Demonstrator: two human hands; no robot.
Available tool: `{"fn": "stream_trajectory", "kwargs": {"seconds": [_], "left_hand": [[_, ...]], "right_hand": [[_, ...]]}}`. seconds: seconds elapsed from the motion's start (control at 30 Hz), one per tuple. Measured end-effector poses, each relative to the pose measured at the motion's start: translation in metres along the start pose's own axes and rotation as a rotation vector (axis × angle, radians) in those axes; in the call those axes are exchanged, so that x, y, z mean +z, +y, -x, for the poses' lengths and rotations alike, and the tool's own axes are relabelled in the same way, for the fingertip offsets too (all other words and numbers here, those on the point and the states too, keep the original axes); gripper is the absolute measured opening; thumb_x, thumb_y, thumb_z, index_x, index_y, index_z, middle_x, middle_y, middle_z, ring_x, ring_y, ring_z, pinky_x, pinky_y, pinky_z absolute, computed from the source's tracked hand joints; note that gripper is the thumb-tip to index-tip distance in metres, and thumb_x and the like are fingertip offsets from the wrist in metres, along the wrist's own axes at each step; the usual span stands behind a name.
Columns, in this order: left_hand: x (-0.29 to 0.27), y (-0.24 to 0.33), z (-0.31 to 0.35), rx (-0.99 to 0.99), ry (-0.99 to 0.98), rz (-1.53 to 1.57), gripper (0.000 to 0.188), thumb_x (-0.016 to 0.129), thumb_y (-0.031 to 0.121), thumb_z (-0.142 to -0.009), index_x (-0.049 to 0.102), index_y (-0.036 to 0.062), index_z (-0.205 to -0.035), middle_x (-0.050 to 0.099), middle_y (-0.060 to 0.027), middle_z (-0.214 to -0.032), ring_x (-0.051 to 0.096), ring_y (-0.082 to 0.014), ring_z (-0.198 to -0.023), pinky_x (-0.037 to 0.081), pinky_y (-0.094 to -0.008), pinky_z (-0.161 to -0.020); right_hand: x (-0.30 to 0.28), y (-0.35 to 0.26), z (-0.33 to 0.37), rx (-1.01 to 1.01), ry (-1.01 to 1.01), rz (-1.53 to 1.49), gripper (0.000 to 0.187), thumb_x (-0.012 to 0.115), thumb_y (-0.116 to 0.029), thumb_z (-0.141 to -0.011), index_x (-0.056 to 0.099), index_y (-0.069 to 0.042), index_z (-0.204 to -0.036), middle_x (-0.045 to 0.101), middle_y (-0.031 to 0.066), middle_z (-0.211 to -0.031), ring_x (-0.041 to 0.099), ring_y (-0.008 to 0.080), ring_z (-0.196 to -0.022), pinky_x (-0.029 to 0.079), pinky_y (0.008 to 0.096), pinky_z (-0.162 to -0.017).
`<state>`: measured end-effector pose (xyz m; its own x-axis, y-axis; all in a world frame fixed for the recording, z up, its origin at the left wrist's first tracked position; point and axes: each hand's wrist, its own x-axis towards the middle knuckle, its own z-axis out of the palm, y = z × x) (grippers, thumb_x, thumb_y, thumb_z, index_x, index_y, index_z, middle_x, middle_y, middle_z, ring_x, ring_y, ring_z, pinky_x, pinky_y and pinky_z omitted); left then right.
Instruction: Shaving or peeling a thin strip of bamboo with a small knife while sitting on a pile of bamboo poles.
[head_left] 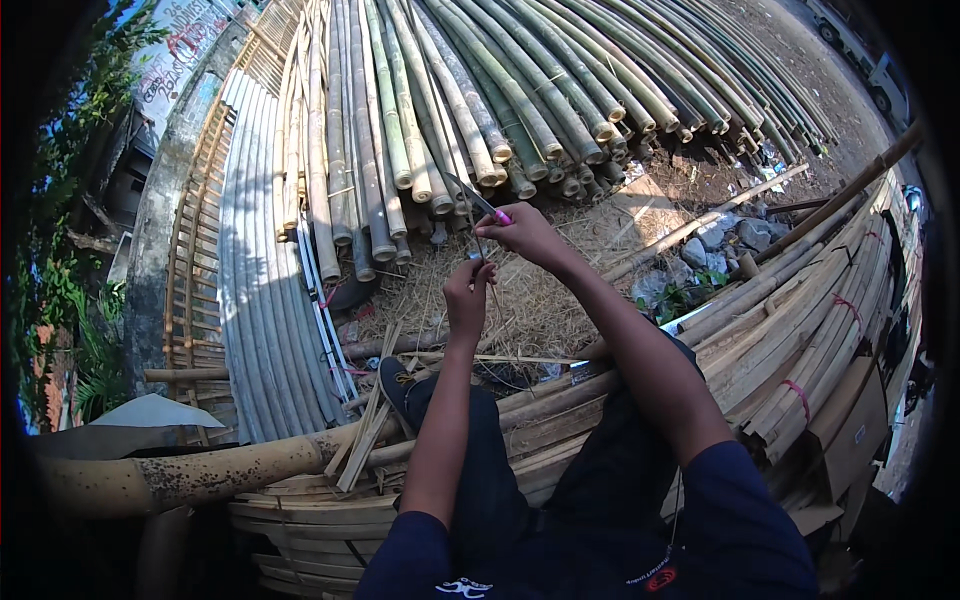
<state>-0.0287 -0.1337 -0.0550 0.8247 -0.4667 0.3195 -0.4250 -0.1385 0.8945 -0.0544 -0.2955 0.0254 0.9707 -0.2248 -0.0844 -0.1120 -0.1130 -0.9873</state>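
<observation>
My right hand is closed round a knife with a pink-ended handle; its blade points up and to the left, toward the bamboo pile. Just below and to the left, my left hand pinches a thin bamboo strip. The strip runs upward past my right fingers, close to the blade; whether the blade touches it I cannot tell. Both hands are raised over ground strewn with straw-like shavings. A few loose split slats lean beside my left shoe.
Long bamboo poles lie piled ahead, cut ends toward me. Corrugated sheets and a bamboo ladder-like frame stand at the left. Bundled split bamboo lies at the right, near rocks. A thick pole crosses before me.
</observation>
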Motion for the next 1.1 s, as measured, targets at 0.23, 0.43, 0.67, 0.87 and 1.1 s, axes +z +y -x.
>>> {"fn": "stream_trajectory", "kwargs": {"seconds": [0.23,0.43,0.67,0.87,1.1], "left_hand": [[0.004,-0.001,-0.002,-0.006,-0.009,0.025,0.015,0.061,0.012,-0.089,0.063,-0.0026,-0.092,0.064,-0.0096,-0.075,0.062,-0.0148,-0.064,0.048,-0.0277,-0.057],[0.006,0.002,-0.001,-0.041,-0.031,0.058,0.016,0.061,0.012,-0.089,0.063,-0.0034,-0.092,0.064,-0.01,-0.074,0.062,-0.0147,-0.065,0.049,-0.0275,-0.056],[0.005,0.005,-0.001,-0.029,-0.078,-0.007,0.015,0.059,0.011,-0.09,0.061,-0.0043,-0.091,0.063,-0.0085,-0.073,0.062,-0.0123,-0.065,0.048,-0.0256,-0.058],[0.003,0.01,-0.006,-0.043,-0.092,-0.049,0.019,0.061,0.015,-0.09,0.06,-0.0017,-0.099,0.064,-0.009,-0.085,0.063,-0.0151,-0.075,0.05,-0.0271,-0.068],[-0.046,0.083,-0.045,0.175,0.253,0.042,0.022,0.055,0.014,-0.092,0.055,0.0033,-0.111,0.056,-0.011,-0.114,0.055,-0.0213,-0.105,0.048,-0.0336,-0.083]], "right_hand": [[-0.007,0.004,-0.003,0.01,0.03,0.007,0.022,0.07,-0.021,-0.078,0.07,-0.001,-0.086,0.064,0.005,-0.069,0.059,0.0094,-0.061,0.046,0.0255,-0.057],[-0.01,0.007,-0.005,0.001,0.02,0.01,0.021,0.07,-0.02,-0.078,0.07,-0.001,-0.087,0.065,0.0051,-0.069,0.058,0.009,-0.061,0.046,0.0252,-0.057],[-0.018,-0.003,-0.004,-0.052,0.067,-0.069,0.017,0.067,-0.018,-0.083,0.069,-0.001,-0.087,0.055,-0.0019,-0.061,0.047,0.0047,-0.055,0.036,0.022,-0.05],[-0.019,-0.002,-0.008,-0.043,0.045,-0.033,0.022,0.071,-0.021,-0.078,0.07,-0.002,-0.089,0.065,0.003,-0.072,0.055,0.0068,-0.061,0.043,0.0237,-0.056],[-0.001,-0.009,0.0,0.02,-0.011,0.136,0.021,0.071,-0.02,-0.077,0.071,-0.004,-0.089,0.067,0.0082,-0.072,0.062,0.013,-0.063,0.048,0.0286,-0.06]]}}
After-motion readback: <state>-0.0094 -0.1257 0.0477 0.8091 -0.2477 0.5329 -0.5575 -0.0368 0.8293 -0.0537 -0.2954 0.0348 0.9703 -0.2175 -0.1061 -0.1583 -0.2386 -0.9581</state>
